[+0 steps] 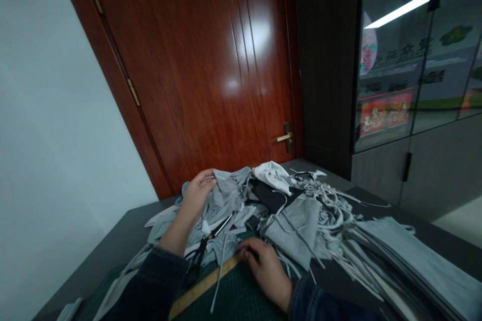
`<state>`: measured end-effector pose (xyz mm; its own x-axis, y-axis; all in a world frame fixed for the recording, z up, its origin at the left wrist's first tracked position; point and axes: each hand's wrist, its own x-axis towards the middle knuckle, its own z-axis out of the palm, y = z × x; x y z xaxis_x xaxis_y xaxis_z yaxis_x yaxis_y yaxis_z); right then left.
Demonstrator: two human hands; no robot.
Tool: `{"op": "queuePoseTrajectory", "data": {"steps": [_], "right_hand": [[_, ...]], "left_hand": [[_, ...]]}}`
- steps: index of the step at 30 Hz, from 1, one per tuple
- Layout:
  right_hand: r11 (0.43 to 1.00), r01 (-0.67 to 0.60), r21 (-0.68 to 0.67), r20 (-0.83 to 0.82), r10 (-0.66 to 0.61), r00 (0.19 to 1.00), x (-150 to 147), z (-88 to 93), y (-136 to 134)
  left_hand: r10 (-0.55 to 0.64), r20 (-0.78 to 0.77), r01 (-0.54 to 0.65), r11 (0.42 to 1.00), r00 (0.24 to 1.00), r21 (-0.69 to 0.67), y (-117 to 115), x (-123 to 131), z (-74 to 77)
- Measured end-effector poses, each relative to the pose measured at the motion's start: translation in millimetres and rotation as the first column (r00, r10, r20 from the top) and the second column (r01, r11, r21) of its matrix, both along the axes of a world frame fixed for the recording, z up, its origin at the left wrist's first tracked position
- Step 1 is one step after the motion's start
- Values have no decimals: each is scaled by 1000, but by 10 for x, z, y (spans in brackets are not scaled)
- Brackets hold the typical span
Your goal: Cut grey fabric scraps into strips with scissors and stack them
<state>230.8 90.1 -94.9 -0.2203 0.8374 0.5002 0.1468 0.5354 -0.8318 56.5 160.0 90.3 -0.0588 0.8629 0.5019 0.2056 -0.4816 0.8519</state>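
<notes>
From the head view, a heap of gray cloth scraps (pixel 229 195) lies across a dark table (pixel 113 238), with both bare hands at it. The left hand (pixel 196 194) sits high on the heap, reaching forward from a dark left sleeve (pixel 154 281) — fingers fanned wide and lightly curved, their tips on the crumpled cloth, holding nothing that shows. The right hand (pixel 265 271) lies lower, palm down, its wrist angled in from a dark right sleeve (pixel 314 301). Its fingers curl narrowly over the heap's near edge, just above a wooden ruler (pixel 203 286); whether they pinch a scrap is hidden, so I cannot tell. Between the hands lie black-handled scissors (pixel 196 261), blades pointing into the heap, and a thin white cord (pixel 222 271) hanging down over a green cutting mat (pixel 241 291). Farther right are tangled pale strips (pixel 327 205), a white cloth (pixel 273 176), a black piece of cloth (pixel 265 195) and a tall stack of flat gray pieces (pixel 417 261) — neither hand is near these. Beyond the table stand a reddish wooden door (pixel 181 75) with a brass handle (pixel 284 136) and a glass-fronted cabinet (pixel 391 55).
</notes>
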Motion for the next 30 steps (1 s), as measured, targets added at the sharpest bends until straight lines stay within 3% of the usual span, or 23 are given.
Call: {"op": "queuePoseTrajectory", "data": {"steps": [5, 10, 14, 18, 25, 28, 30], "right_hand": [[982, 151, 111, -80, -143, 987, 107, 120, 41], [980, 156, 123, -70, -148, 987, 115, 111, 40], [990, 122, 76, -31, -120, 992, 87, 70, 13], [995, 26, 97, 17, -28, 999, 51, 76, -56], [988, -149, 30, -25, 149, 988, -1, 157, -136], [977, -209, -50, -43, 207, 977, 24, 155, -96], [970, -217, -106, -46, 213, 976, 61, 132, -42]], "left_hand": [[-36, 52, 33, 998, 998, 51, -340, -69, 2], [35, 144, -60, 984, 989, 170, -740, -210, 143], [37, 176, -50, 996, 984, 69, -935, -281, 125], [-14, 78, 16, 999, 997, -33, -945, -225, -34], [-51, -96, 48, 998, 994, -38, -894, 16, -324], [18, -196, -10, 999, 980, 43, -828, -33, -399], [140, -291, -112, 988, 946, 111, -781, -162, -404]]}}
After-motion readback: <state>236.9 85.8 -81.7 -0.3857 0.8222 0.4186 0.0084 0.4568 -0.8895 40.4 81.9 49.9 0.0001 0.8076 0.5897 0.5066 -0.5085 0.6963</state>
